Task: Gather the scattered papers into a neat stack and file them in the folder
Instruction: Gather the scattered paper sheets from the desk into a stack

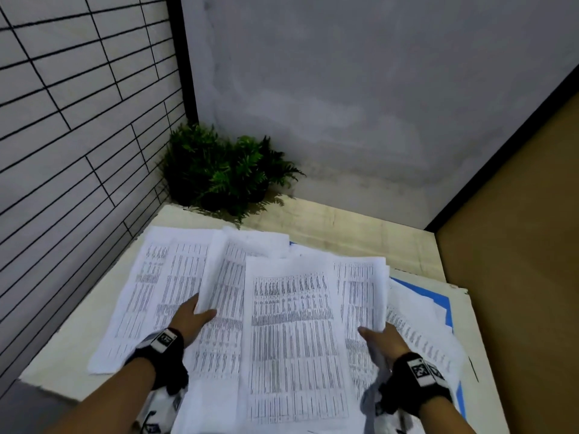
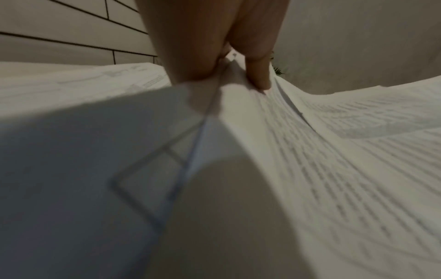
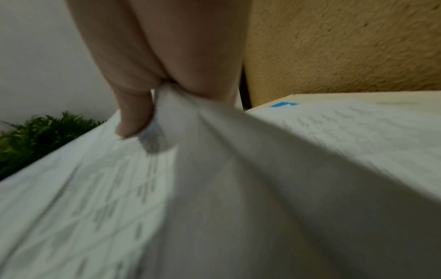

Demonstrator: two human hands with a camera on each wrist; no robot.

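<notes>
Several white printed sheets point(image 1: 291, 324) lie fanned and overlapping across the pale table point(image 1: 360, 233). A blue folder point(image 1: 440, 297) lies under them at the right, only its edge showing. My left hand point(image 1: 195, 314) pinches the left edge of a lifted sheet, thumb on top and fingers beneath; the left wrist view shows my left hand point(image 2: 229, 75) squeezing that paper point(image 2: 334, 151). My right hand point(image 1: 377, 336) grips the right edge of the middle sheets, thumb on top. In the right wrist view my right hand point(image 3: 152, 105) bunches the paper point(image 3: 214, 188) between thumb and fingers.
A dark green fern plant point(image 1: 225, 170) stands in the far left corner of the table. A tiled wall point(image 1: 69, 120) runs along the left, a grey wall behind, and a brown board point(image 1: 513, 245) on the right. More sheets point(image 1: 419, 336) trail over the folder.
</notes>
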